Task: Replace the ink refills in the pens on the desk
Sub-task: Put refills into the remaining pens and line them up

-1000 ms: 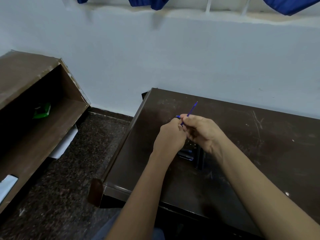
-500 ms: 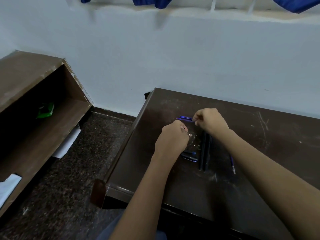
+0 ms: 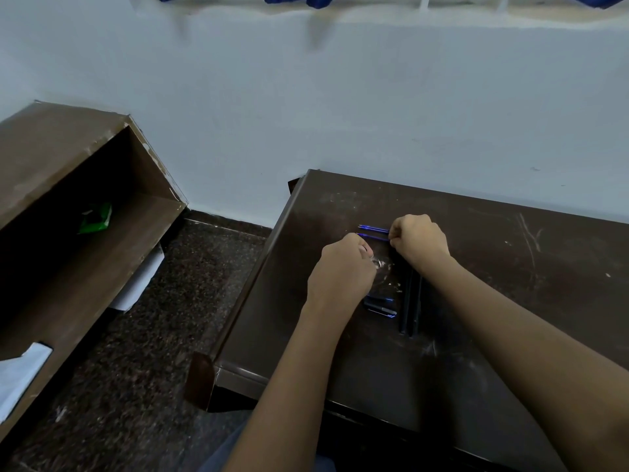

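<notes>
On the dark brown desk [image 3: 493,267], toward its far left part, two thin blue refills are seen lying side by side, nearly parallel and running left to right: the far refill [image 3: 372,228] and the near refill [image 3: 372,236]. They lie close together but apart.

The right hand [image 3: 420,241] is placed at their right ends, knuckles up and fingers curled. The right end of the near refill is pinched at the fingertips [image 3: 392,239]. The right end of the far refill is hidden behind the same hand, so contact there cannot be told.

The left hand [image 3: 343,267] is held just beside the left tip of the near refill, clenched, with the thumb toward the refills. Whether anything is enclosed in it cannot be told.

Two black pen barrels [image 3: 410,301] are laid together, pointing toward the viewer, partly under the right wrist. Short dark pen parts [image 3: 381,306] are noted just left of the barrels, below the left hand. White scuffs [image 3: 383,264] are visible on the desk between the hands.

To the left, a brown shelf unit [image 3: 61,158] stands against the pale wall [image 3: 306,114], with a green packet [image 3: 97,218] inside it. White paper [image 3: 139,281] is seen at its lower edge, above the dark speckled floor [image 3: 153,352].
</notes>
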